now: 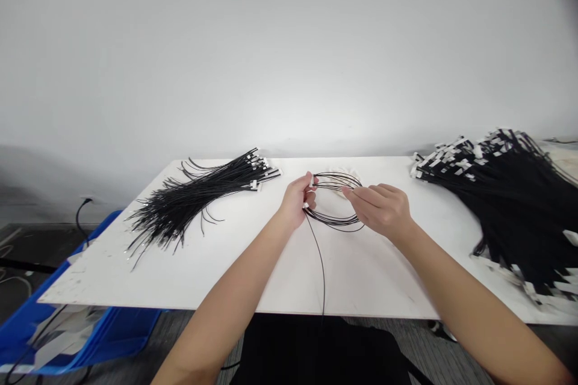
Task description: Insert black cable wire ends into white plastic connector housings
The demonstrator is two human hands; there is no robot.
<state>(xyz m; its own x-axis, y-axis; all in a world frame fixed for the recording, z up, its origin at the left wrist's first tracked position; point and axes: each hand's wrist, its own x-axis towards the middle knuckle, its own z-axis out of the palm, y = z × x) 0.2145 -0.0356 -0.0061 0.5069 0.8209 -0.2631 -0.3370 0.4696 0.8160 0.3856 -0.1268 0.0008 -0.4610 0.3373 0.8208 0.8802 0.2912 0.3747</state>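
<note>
Between my two hands a loose coil of thin black cable [334, 219] is held above the white table. My left hand [298, 198] is closed around the coil's left side, where small white tags or wraps show at the fingers. One strand hangs down from there past the table's front edge. My right hand [382, 207] has its fingers pinched at the coil's right side; the fingertips partly hide the strands there. Behind the coil lies a pale roundish item [343, 175], mostly covered by cable, so its kind is unclear.
On the white table [217, 277], a bundle of black cables with white-tagged ends [198, 195] lies at the left. A larger pile of black cables with white tags [510, 192] spreads at the right. Below the left edge stands a blue bin [121, 337] holding white scraps. A wall rises behind.
</note>
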